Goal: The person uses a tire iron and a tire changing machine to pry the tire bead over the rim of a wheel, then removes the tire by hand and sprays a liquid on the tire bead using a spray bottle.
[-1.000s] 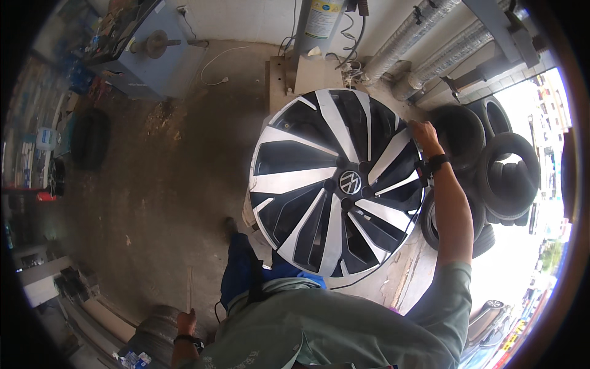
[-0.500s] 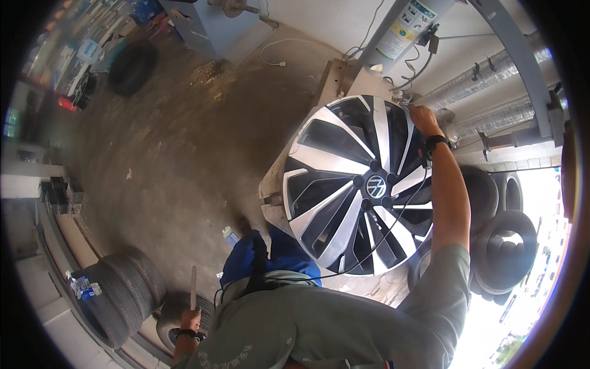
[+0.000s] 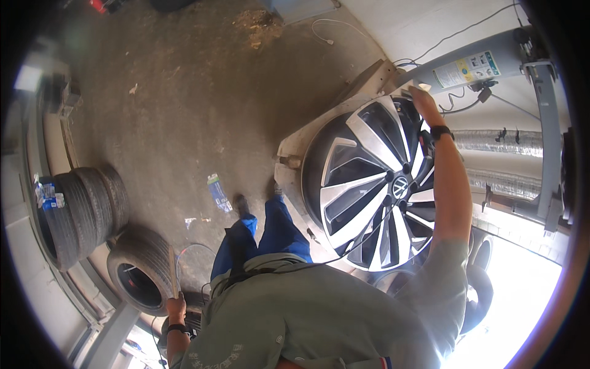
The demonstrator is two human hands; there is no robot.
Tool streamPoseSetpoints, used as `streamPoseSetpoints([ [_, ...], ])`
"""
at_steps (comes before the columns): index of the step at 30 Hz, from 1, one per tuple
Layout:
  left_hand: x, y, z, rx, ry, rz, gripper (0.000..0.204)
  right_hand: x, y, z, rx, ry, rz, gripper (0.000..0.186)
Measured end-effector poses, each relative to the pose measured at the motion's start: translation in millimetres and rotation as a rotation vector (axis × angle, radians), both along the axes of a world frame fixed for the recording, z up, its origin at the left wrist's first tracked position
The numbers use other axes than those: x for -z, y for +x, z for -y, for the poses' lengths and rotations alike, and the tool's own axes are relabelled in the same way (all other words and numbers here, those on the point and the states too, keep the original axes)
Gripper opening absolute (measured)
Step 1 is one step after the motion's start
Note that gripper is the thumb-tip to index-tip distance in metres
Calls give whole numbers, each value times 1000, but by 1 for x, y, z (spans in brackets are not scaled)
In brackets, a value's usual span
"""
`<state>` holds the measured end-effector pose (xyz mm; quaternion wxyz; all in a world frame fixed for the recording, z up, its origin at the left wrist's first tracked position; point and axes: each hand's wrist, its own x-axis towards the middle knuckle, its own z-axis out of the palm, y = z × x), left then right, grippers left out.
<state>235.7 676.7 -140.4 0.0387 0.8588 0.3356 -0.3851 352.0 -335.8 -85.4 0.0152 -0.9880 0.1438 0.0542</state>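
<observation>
A black and silver alloy wheel rim sits tilted on a metal machine bed to my right, its dark barrel showing along the left side. My right hand is closed over the rim's far edge, with my arm stretched across its right side. Low on the left, my left hand is wrapped round a long, thin bar that stands roughly upright. The bar looks like a tyre lever. A thin black cable runs from my waist across the rim.
Several tyres stand in a row on the left, and another tyre lies beside my left hand. A blue and white packet is on the floor ahead of my feet. A grey machine column rises at the far right, near foil-wrapped pipes.
My view has turned and shifted. The rim now appears more tilted, showing its barrel on the left. Both hands keep their holds.
</observation>
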Motion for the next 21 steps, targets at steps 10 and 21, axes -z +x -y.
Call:
streamPoseSetpoints([
  [10, 19, -156, 9, -518, -165, -140, 48, -62, -11, -373, -851, 260, -135, 29],
  [21, 142, -142, -58, 169, -90, 15, 61, -56, -66, -368, -1145, 377, -471, 29],
])
